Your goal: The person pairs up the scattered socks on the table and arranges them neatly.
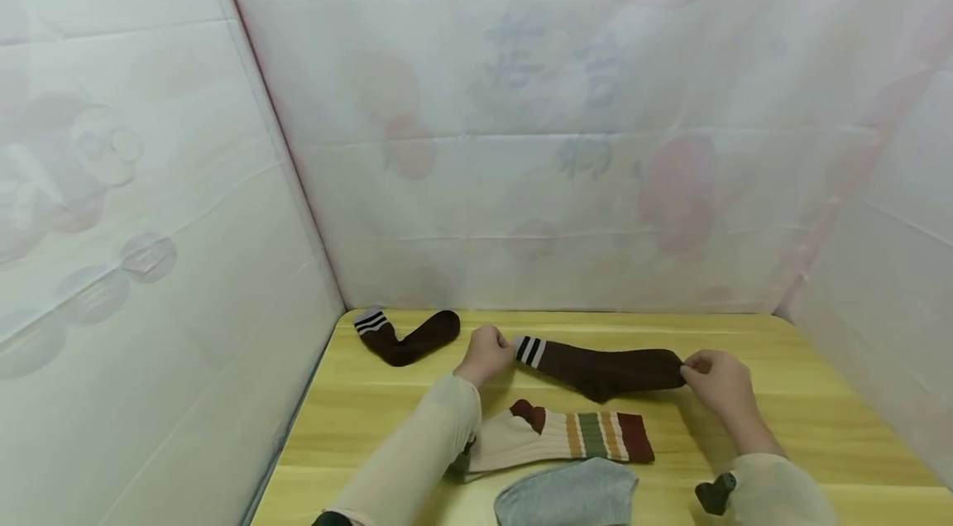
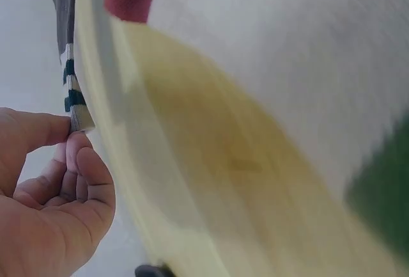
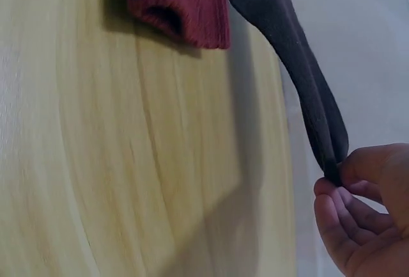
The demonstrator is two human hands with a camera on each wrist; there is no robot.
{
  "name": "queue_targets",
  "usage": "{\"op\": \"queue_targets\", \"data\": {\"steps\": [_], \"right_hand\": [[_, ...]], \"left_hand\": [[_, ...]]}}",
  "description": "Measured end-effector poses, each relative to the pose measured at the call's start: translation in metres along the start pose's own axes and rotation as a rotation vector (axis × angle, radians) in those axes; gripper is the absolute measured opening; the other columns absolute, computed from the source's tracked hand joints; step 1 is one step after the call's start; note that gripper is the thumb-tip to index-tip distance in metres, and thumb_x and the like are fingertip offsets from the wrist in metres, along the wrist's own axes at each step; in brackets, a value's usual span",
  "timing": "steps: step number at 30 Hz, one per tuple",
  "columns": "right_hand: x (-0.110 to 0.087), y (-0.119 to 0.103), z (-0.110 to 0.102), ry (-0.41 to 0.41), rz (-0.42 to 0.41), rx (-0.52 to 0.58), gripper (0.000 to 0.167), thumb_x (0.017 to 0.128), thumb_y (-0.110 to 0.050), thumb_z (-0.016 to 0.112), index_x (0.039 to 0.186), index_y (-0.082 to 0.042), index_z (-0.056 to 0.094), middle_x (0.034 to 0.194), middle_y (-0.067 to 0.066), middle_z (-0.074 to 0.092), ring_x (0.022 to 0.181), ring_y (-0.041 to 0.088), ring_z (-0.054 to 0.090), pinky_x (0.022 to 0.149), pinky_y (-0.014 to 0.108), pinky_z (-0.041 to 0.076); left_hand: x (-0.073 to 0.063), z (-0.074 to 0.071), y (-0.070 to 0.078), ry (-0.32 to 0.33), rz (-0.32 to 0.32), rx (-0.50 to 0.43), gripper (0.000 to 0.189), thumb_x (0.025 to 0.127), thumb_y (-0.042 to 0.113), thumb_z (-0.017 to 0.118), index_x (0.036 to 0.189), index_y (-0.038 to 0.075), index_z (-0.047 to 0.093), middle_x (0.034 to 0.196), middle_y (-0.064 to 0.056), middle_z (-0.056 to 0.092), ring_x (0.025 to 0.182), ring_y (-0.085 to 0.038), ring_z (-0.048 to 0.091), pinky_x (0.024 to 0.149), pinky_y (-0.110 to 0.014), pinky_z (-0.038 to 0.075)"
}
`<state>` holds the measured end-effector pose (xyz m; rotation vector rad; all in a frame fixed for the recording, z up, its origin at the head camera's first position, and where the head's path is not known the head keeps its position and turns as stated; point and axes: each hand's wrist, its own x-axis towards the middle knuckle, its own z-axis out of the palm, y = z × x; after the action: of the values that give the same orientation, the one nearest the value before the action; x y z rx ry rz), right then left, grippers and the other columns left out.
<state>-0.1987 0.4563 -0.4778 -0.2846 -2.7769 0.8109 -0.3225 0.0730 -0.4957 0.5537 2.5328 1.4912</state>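
A dark brown sock (image 1: 633,367) with a grey, black-striped cuff stretches between my two hands in the head view. My left hand (image 1: 487,354) pinches the cuff end between thumb and fingers, as the left wrist view also shows. At the other end, my right hand (image 1: 720,381) pinches the toe. The right wrist view has the sock (image 3: 300,66) hanging over the table, its shadow below. Just in front lies a cream sock (image 1: 514,443) with green and orange stripes and a maroon cuff and heel.
A matching brown sock (image 1: 417,340), bent at the heel, lies at the back left of the wooden table (image 1: 357,410). Near the front lies a grey sock (image 1: 569,497). Pale printed sheets (image 1: 521,179) rise as walls behind the table and on both sides.
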Motion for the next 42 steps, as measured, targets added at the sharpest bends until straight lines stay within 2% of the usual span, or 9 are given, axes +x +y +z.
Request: {"op": "queue_targets", "data": {"steps": [3,9,13,18,22,26,33,37,42], "right_hand": [[0.004,-0.001,0.002,0.003,0.000,0.005,0.022,0.102,-0.016,0.066,0.104,0.004,0.075,0.098,0.023,0.075,0.082,0.032,0.069,0.065,0.045,0.056],[0.014,-0.003,0.009,-0.001,-0.022,0.008,0.022,0.102,-0.016,0.065,0.105,0.004,0.075,0.099,0.024,0.075,0.083,0.033,0.069,0.065,0.046,0.057],[0.024,-0.009,0.013,0.003,-0.046,0.012,0.022,0.102,-0.016,0.064,0.105,0.004,0.074,0.101,0.025,0.074,0.084,0.034,0.069,0.065,0.046,0.057],[0.033,-0.012,0.022,0.009,-0.059,0.023,0.021,0.100,-0.014,0.064,0.104,0.004,0.073,0.097,0.023,0.074,0.080,0.030,0.068,0.062,0.041,0.055],[0.032,-0.007,0.028,0.003,-0.063,0.011,0.021,0.098,-0.014,0.064,0.101,0.004,0.073,0.093,0.020,0.074,0.079,0.029,0.068,0.062,0.041,0.055],[0.032,-0.003,0.032,-0.015,-0.059,0.007,0.020,0.097,-0.012,0.064,0.101,0.005,0.073,0.092,0.019,0.074,0.079,0.030,0.068,0.062,0.043,0.056],[0.032,-0.001,0.036,-0.058,-0.064,-0.014,0.020,0.097,-0.011,0.066,0.103,0.007,0.072,0.093,0.022,0.073,0.077,0.028,0.067,0.062,0.042,0.056],[0.032,0.002,0.037,-0.066,-0.072,-0.027,0.018,0.095,-0.009,0.067,0.101,0.008,0.070,0.092,0.023,0.072,0.073,0.025,0.065,0.059,0.040,0.054],[0.032,0.007,0.046,-0.073,-0.079,-0.026,0.013,0.093,-0.008,0.066,0.088,-0.001,0.055,0.075,0.012,0.061,0.060,0.019,0.052,0.055,0.034,0.043]], "left_hand": [[-0.002,-0.011,0.000,0.014,0.008,0.001,0.063,0.105,0.007,0.062,0.051,0.018,0.030,0.043,0.010,0.019,0.041,-0.010,0.017,0.054,-0.028,0.038],[-0.008,-0.032,-0.009,0.040,-0.024,-0.022,0.062,0.106,0.012,0.063,0.053,0.018,0.031,0.045,0.008,0.022,0.042,-0.012,0.021,0.066,-0.031,0.044],[-0.013,-0.047,-0.017,0.060,-0.033,-0.027,0.061,0.106,0.011,0.062,0.055,0.018,0.030,0.046,0.008,0.023,0.043,-0.012,0.021,0.065,-0.031,0.044],[-0.023,-0.066,-0.032,0.091,-0.055,-0.012,0.060,0.105,0.008,0.061,0.055,0.019,0.029,0.047,0.009,0.022,0.044,-0.011,0.020,0.059,-0.029,0.039],[-0.032,-0.077,-0.042,0.115,-0.060,0.015,0.059,0.102,0.006,0.062,0.053,0.018,0.031,0.046,0.009,0.021,0.044,-0.011,0.018,0.062,-0.030,0.041],[-0.038,-0.083,-0.051,0.112,-0.044,0.054,0.057,0.099,0.004,0.061,0.054,0.018,0.029,0.047,0.010,0.018,0.047,-0.010,0.015,0.064,-0.031,0.040],[-0.043,-0.084,-0.061,0.089,-0.033,0.063,0.052,0.090,-0.004,0.057,0.055,0.018,0.026,0.051,0.010,0.015,0.050,-0.010,0.011,0.052,-0.029,0.024],[-0.046,-0.084,-0.067,0.074,-0.042,0.051,0.052,0.090,-0.004,0.057,0.055,0.019,0.026,0.050,0.009,0.016,0.049,-0.010,0.011,0.049,-0.028,0.021],[-0.049,-0.081,-0.073,0.081,-0.023,0.066,0.052,0.089,-0.004,0.058,0.054,0.018,0.026,0.050,0.009,0.015,0.050,-0.010,0.010,0.048,-0.028,0.018]]}}
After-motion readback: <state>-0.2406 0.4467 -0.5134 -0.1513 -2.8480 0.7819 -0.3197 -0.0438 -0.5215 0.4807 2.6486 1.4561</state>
